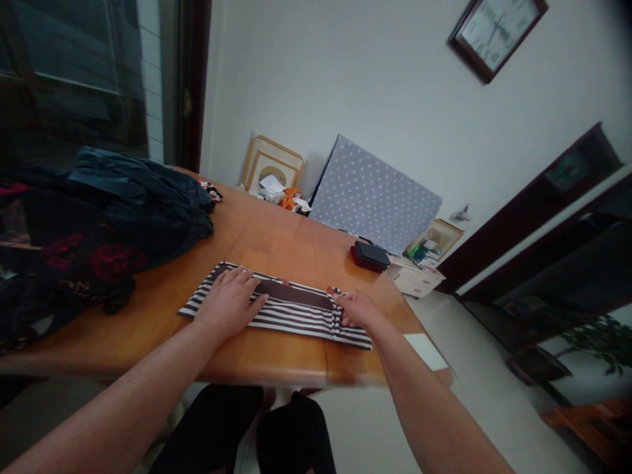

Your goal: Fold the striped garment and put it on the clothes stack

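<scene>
Two bare forearms [148, 388] reach in over two black-clad legs [296, 434], and both hands are on one striped cloth [296, 317] lying near the front edge of the wooden tabletop [276, 243]. It's a long, narrow strip, dark and white, with one brown panel [296, 294] running lengthwise. From where I stand, the left hand [230, 296] rests palm down across the cloth's left part, fingers spread, its grip open. At the other end, the right hand [354, 309] has its grip closed on the cloth, fingers pinching a bunched bit; I count one such gather, just short of the right end. Over on the left of the tabletop sprawls one heap of dark clothes [148, 204], too tangled for me to number the garments. Toward the right edge sit two flat cases, one black [372, 252] lying over one red [368, 264], and nearer the front corner lies one white sheet [424, 351]. Beyond stands one dotted panel [375, 191], and one clock [498, 29] hangs on the wall.
</scene>
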`<state>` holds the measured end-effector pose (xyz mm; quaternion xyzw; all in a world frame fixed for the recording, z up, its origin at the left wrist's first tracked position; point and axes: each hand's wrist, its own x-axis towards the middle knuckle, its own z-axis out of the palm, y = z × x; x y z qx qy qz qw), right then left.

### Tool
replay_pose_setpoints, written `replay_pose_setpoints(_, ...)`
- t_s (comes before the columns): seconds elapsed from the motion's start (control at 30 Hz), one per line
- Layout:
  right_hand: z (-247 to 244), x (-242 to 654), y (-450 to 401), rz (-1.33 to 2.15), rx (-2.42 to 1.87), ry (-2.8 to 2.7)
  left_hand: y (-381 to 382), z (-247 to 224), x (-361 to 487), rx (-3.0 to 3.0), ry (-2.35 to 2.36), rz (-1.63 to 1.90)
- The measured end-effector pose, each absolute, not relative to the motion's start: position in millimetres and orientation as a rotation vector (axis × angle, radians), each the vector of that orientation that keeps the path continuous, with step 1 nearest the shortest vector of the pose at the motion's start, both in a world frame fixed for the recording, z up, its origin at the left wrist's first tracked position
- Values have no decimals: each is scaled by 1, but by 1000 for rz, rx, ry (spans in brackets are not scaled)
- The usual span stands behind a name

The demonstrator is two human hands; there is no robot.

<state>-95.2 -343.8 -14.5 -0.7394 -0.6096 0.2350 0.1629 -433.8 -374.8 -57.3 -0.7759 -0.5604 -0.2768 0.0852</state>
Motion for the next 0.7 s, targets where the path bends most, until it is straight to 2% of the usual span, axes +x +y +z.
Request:
replay_pose_setpoints(0.13, -5, -84, -352, 432, -2036, -1714, -374, -58, -434, -2318, -1682, -855)
replay_pose_setpoints(0.3, -16, -80, -362, -46, -1777, -2130, -373, -59, -434, -2316, -1695, -840)
replay_pose_setpoints(0.43, -38, -94, -365, -14, -1814, -2370, -374, -58, -434, -2317, -1698, -810)
replay_pose_setpoints(0.57, -48, -105, -366, 13, -1919, -2370, -374, -58, -433, -2326, -1700, -786)
replay_pose_setpoints(0.7, -45, -99, -362, 111, -1840, -2335, -374, -58, -433, -2329, -1716, -795)
